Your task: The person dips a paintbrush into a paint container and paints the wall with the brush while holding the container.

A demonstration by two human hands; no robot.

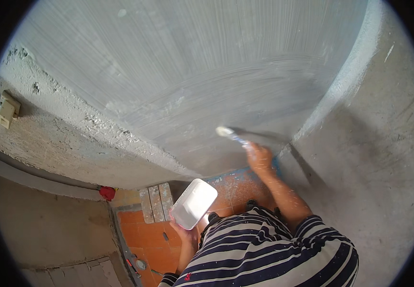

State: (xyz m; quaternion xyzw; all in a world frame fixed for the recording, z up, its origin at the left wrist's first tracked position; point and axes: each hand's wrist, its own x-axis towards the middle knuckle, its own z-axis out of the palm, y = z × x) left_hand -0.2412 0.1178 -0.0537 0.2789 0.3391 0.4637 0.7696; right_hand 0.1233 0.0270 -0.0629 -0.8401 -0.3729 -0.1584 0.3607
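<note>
My right hand (259,158) grips the handle of a paintbrush (233,135), its pale bristle end at the grey wall (192,89). The brush is slightly blurred, and I cannot tell whether the bristles touch the surface. Long streaks of thin whitish coating cover much of this wall, while its lower part looks darker. In my left hand (185,231) is a white rectangular plastic tub (194,203), tilted, with whitish content inside; the fingers beneath it are partly hidden.
A paint-spattered slatted wooden stool (155,203) stands left of the tub on orange floor tiles (149,238). An electrical outlet box (9,109) hangs on the left wall. A red cloth-like item (107,193) lies by a ledge. Small tools (132,265) rest on the floor. A bare cement wall (379,161) rises at right.
</note>
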